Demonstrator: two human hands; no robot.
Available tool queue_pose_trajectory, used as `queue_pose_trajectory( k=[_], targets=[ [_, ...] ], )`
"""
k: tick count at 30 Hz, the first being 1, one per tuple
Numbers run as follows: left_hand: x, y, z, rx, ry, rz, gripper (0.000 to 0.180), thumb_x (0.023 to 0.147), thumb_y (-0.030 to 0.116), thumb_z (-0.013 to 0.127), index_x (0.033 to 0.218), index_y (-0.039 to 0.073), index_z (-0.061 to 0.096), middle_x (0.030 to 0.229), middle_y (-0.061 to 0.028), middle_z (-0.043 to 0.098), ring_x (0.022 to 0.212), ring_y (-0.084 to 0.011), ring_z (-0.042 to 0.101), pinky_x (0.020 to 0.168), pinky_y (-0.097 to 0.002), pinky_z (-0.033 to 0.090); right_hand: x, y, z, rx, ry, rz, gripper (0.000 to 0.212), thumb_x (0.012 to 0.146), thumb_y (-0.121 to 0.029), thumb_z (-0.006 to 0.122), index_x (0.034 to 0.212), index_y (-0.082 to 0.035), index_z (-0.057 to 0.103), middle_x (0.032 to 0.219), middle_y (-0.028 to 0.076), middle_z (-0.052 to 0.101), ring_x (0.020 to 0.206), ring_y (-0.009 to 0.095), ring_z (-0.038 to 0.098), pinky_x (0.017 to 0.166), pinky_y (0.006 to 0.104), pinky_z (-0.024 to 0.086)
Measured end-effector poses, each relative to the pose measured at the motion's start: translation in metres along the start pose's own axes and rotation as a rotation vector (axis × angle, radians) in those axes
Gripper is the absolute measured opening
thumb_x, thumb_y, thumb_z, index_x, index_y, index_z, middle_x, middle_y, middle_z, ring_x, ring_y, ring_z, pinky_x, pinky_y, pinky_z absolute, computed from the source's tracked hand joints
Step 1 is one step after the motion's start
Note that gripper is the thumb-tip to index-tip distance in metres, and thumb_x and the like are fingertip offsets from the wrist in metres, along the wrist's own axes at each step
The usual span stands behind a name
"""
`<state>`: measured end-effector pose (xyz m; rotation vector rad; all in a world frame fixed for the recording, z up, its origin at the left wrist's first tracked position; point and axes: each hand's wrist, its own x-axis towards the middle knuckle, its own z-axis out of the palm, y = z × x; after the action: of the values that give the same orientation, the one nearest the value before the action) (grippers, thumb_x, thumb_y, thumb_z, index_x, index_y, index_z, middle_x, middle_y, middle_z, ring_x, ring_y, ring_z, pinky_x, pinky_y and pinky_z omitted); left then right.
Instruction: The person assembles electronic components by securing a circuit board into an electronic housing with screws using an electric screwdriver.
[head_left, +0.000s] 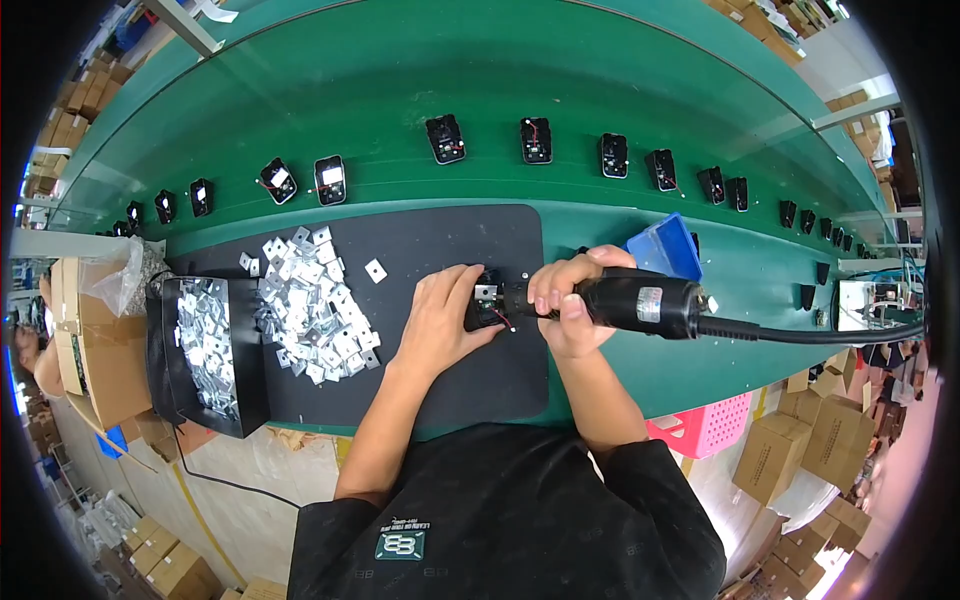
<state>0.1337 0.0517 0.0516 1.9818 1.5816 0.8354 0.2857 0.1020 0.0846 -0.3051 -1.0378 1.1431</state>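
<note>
My right hand [572,300] is wrapped round a black corded electric screwdriver [648,304], held level with its tip pointing left. That tip reaches a small open black plastic housing [482,314], which my left hand [437,312] grips between thumb and fingers on the black mat [450,390]. Inside the housing lies a small silver metal plate [485,293], and a thin red wire with a white connector sticks out near its lower edge. The exact contact between tip and housing is partly hidden. Left of my left hand, several loose silver plates form a pile [312,305].
A black bin [250,370] full of silver plates stands at the left, beside a cardboard box [110,330]. Similar black housings [445,139] sit in a row along the green belt [380,90]. A blue bin [668,248] lies behind the screwdriver, whose cable [810,338] runs right.
</note>
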Motion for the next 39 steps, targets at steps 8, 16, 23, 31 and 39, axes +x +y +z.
queue_pose_trajectory(
  k=[8,16,23,31,39],
  targets=[
    [0.004,0.005,0.0,0.014,0.023,0.045,0.076,0.051,0.018,0.081,0.12,0.003,0.051,0.11,-0.0115,0.052,0.094,-0.0297,0.052,0.084,-0.0404,0.041,-0.002,0.008,0.0,-0.081,0.039,0.043,0.046,0.081,-0.01,0.062,0.117,-0.006,0.034,0.065,0.005,0.047,0.052,0.014,0.048,0.053,0.0307,0.047],
    [0.006,0.005,-0.001,0.013,0.007,0.053,0.075,0.051,0.019,0.081,0.119,0.003,0.052,0.109,-0.0114,0.053,0.093,-0.0293,0.052,0.084,-0.0397,0.041,-0.001,0.009,-0.002,-0.074,0.041,0.067,0.043,0.081,-0.011,0.063,0.114,-0.006,0.035,0.065,0.004,0.047,0.052,0.014,0.048,0.053,0.0306,0.047],
    [0.009,0.005,-0.003,0.01,-0.029,0.07,0.072,0.052,0.018,0.08,0.117,0.002,0.054,0.109,-0.0117,0.055,0.094,-0.0285,0.053,0.084,-0.039,0.041,-0.001,0.013,-0.003,-0.089,-0.039,0.079,0.031,0.081,-0.003,0.062,0.101,-0.007,0.038,0.065,0.004,0.048,0.052,0.013,0.048,0.053,0.0301,0.047],
    [0.011,0.004,-0.005,0.003,-0.032,0.097,0.07,0.053,0.017,0.08,0.116,0.001,0.054,0.108,-0.0128,0.056,0.094,-0.0293,0.053,0.084,-0.0388,0.041,-0.003,0.018,-0.003,-0.104,-0.232,0.056,0.034,0.079,0.001,0.058,0.105,-0.006,0.037,0.064,0.005,0.047,0.052,0.014,0.048,0.054,0.0301,0.047],
    [0.023,0.003,-0.018,0.11,-0.076,0.127,0.073,0.054,0.021,0.081,0.117,0.001,0.051,0.108,-0.0133,0.056,0.095,-0.0311,0.054,0.085,-0.0396,0.042,0.019,-0.023,0.003,0.147,0.001,0.005,0.057,0.076,-0.002,0.064,0.125,-0.004,0.036,0.065,0.006,0.051,0.055,0.018,0.053,0.053,0.0325,0.047]
  ],
)
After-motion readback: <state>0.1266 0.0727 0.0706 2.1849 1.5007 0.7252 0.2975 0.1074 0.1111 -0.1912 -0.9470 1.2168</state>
